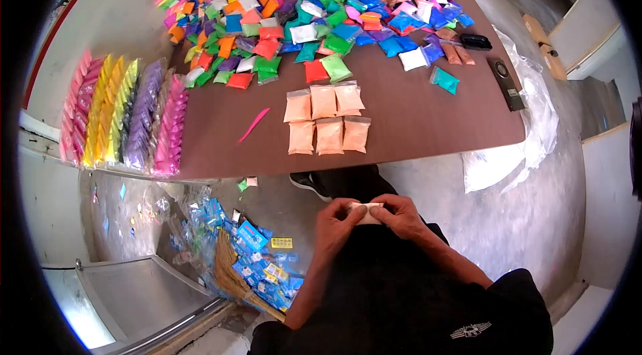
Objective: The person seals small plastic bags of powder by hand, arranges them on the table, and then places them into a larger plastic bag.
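Observation:
Low in front of my body, my left hand (336,222) and my right hand (400,216) are both closed on a small pale peach packet (368,217). Both thumbs press on it side by side, and the fingers hide much of it. Beyond them, on the brown table (221,151), several peach packets (325,101) lie in two rows of three stacks near the front edge. To their left is a thin pink plastic tool (254,125), apart from my hands.
A big heap of coloured packets (301,10) covers the table's far side. Packed coloured strips (124,114) stand at the left edge. A black device (506,84) lies at right, near white plastic sheeting (535,114). Blue wrappers (253,238) and a broom (227,264) are on the floor.

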Demonstrator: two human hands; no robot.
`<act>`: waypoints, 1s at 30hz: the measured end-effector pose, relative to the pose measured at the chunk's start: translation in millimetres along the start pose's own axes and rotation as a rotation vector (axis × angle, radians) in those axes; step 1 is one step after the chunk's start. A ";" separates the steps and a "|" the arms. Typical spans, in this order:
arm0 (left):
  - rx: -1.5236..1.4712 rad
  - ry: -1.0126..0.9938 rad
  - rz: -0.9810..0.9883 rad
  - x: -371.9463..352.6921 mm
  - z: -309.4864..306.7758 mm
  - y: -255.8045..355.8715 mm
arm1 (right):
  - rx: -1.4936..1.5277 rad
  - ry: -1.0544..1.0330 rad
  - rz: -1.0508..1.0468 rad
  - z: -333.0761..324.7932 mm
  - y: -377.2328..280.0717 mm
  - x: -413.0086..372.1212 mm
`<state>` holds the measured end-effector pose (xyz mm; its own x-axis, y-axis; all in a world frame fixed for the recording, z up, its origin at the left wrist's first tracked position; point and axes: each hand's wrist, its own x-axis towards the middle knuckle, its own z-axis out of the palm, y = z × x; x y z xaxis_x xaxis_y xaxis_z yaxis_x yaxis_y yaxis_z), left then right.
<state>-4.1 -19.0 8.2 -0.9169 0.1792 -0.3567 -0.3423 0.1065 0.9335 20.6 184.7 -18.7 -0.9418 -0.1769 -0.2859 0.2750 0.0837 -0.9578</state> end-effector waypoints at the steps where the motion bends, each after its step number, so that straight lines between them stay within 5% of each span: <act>1: -0.001 0.005 0.000 0.4 0.8 -0.5 | 0.046 0.026 0.048 -0.6 -0.8 -1.3; 30: 0.003 -0.062 0.015 0.9 0.4 -2.3 | 0.100 0.020 0.058 -0.8 -7.5 1.6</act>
<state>-4.0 -18.7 5.7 -0.9076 0.2409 -0.3440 -0.3276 0.1064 0.9388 17.0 184.6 -12.0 -0.9269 -0.1553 -0.3415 0.3465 -0.0052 -0.9380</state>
